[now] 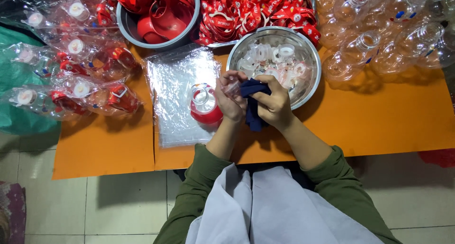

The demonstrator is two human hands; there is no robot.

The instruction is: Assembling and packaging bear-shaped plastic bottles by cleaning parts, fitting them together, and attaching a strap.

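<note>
My left hand (231,96) grips a small clear plastic cap between its fingertips, over the near rim of a steel bowl (310,85). My right hand (274,103) presses a dark blue cloth (252,112) against that cap. Just left of my hands a clear bottle with a red base (204,106) stands on a stack of clear plastic bags (177,94). The steel bowl holds several white and clear caps (277,64).
Packed bottles in clear bags (78,73) lie at the left of the orange table (379,121). A grey bowl of red parts (159,16) and a tray of red straps (256,9) sit at the back. Empty clear bottles (384,31) pile at right.
</note>
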